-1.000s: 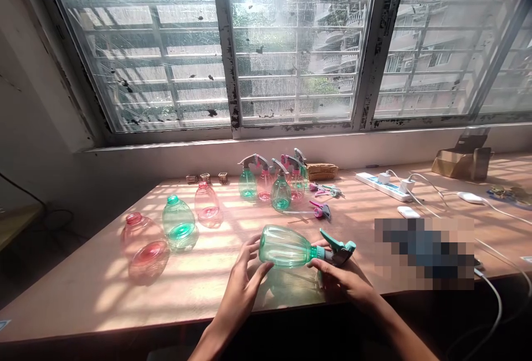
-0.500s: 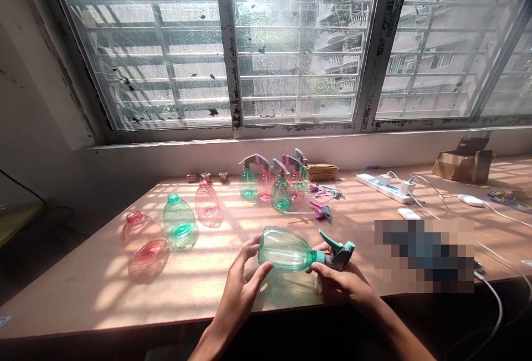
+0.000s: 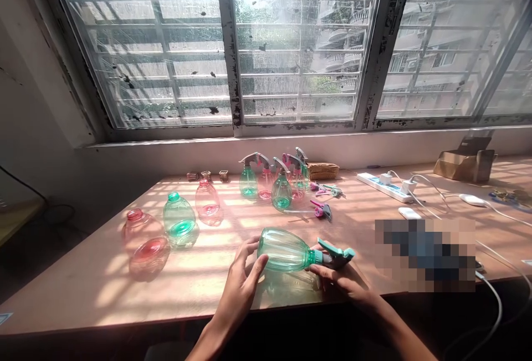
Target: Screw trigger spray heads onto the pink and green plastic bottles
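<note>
A clear green spray bottle (image 3: pixel 285 250) lies on its side between my hands, above the table's front edge. Its teal and grey spray head (image 3: pixel 337 255) points right and sits at the bottle's neck. My left hand (image 3: pixel 243 275) is curved round the base, thumb on the near side. My right hand (image 3: pixel 341 279) grips the collar, with some fingers hidden behind the spray head. To the left stand open bottles without heads: a pink bottle (image 3: pixel 145 236), a green bottle (image 3: pixel 178 217) and another pink bottle (image 3: pixel 206 200).
Several spray bottles with heads (image 3: pixel 281 189) stand at the back, near loose spray heads (image 3: pixel 321 210). A power strip (image 3: pixel 384 186) with white cables, a cardboard box (image 3: pixel 465 164) and a blurred-out patch lie right. Windows line the wall behind the wooden table (image 3: pixel 199 289).
The spray head has turned a little about the bottle's axis, its trigger now lower. My right fingers have shifted at the collar. The left hand stays at the base.
</note>
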The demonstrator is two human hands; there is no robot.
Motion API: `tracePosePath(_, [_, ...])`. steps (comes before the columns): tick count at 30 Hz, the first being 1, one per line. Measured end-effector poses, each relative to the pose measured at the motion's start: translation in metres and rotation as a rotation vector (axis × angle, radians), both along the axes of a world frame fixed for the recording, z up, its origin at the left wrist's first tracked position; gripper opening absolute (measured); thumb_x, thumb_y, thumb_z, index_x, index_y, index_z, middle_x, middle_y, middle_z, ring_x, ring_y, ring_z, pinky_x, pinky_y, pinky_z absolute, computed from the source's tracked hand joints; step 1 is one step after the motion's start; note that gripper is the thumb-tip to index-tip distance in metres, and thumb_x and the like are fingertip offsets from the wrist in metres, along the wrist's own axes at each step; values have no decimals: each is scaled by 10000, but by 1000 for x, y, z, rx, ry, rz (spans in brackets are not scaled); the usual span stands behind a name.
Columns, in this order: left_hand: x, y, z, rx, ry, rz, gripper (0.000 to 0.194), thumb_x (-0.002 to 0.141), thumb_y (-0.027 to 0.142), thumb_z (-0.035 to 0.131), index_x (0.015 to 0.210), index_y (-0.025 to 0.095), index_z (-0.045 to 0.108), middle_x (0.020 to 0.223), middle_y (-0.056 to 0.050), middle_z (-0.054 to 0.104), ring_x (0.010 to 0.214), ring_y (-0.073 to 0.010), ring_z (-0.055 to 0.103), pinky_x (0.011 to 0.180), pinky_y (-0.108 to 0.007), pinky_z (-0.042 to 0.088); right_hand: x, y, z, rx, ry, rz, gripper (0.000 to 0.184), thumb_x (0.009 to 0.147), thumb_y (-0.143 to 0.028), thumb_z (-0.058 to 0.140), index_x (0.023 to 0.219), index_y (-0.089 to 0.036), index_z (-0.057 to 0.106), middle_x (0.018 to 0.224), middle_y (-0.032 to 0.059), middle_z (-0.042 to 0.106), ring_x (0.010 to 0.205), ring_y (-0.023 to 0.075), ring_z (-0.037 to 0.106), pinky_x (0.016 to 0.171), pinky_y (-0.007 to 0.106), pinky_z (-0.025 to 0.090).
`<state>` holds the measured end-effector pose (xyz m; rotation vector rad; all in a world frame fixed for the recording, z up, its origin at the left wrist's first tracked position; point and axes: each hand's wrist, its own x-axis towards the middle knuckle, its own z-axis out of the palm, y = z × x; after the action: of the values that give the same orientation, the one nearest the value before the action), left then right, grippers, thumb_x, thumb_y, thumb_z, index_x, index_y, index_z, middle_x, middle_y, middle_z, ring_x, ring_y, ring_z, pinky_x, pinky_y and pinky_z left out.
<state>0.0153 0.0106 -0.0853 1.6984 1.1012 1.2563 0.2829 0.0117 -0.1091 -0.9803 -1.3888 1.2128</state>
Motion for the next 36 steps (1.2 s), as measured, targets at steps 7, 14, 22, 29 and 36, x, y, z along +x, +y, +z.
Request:
tracePosePath(7, [-3,5,-8,150,126,-36,421,1037,409,568,1449,325,545,1552,-87,548,1460,-298,485,1237,-484,357,0,4,-6,-78,179,101,356,854,-554,818,853,-231,668,547,-70,627,472,125,575,499,256,480])
tracePosePath(14, [2,-1,-6,-6,-12,6,455,968,576,642,1266,236,586,1537,-158,565,1452,-355,496,1196,-521,406,0,1,2,42,-135,58,240,854,-453,820,878,-253,689,664,-25,710,580,189,652,570,318,498])
tracePosePath(22, [1,5,-5,36,-45,-11,387,1007,536,595,1264,250,632,1628,-138,487,1495,-354,460,1183,-506,420,4,1,-2,-24,-213,15,237,878,-474,772,800,-253,733,621,-32,677,600,202,641,619,338,505])
tracePosePath(29, [2,0,-1,-20,-19,-63,534,993,560,606,1423,248,549,1577,-133,548,1389,-329,570,1178,-480,433,5,-1,-9,-21,-204,32,261,900,-507,740,853,-251,763,667,-7,689,653,226,651,661,356,513])
tracePosePath(36, [4,-7,2,-94,-158,-71,803,927,690,621,1549,214,441,1621,-150,498,1486,-370,476,1183,-454,446,-1,-6,2,79,-133,75,238,868,-405,800,701,-244,747,685,16,674,646,212,601,617,341,483])
